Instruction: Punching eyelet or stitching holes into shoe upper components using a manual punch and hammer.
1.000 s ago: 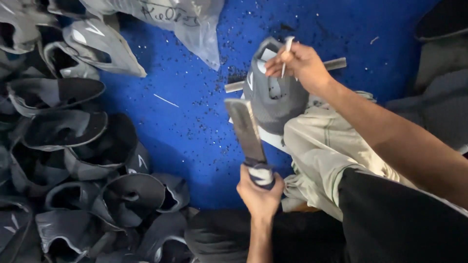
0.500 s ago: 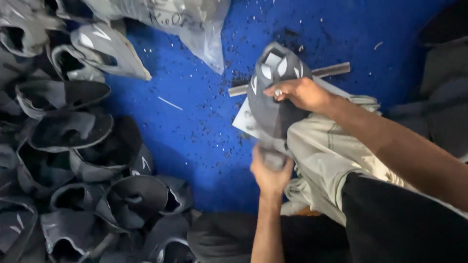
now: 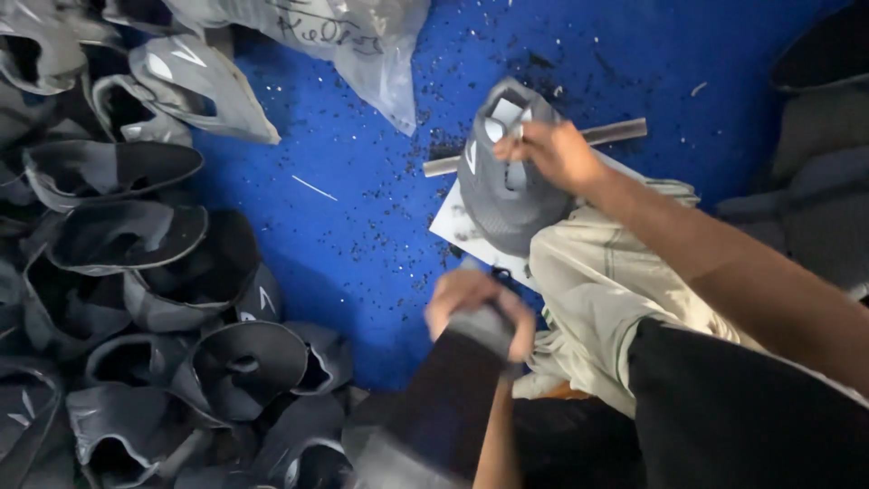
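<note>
My right hand (image 3: 554, 154) grips the top of a grey shoe upper (image 3: 507, 204), which stands over a white board (image 3: 450, 226) by my knee. Nearer to me, my left hand (image 3: 475, 303) is closed around the end of a dark flat tool (image 3: 439, 403). The tool is blurred and points down toward the camera, away from the shoe upper. What kind of tool it is cannot be made out.
A pile of dark grey shoe uppers (image 3: 136, 272) fills the left side. A clear plastic bag (image 3: 362, 41) lies at the top, and a metal rod (image 3: 620, 133) lies behind the shoe. Dark scraps litter the blue floor (image 3: 362, 208). My bent leg (image 3: 615, 290) is on the right.
The left hand has swung the flat tool from pointing up at the shoe upper to pointing down toward me. The right hand shifted its grip on the shoe upper.
</note>
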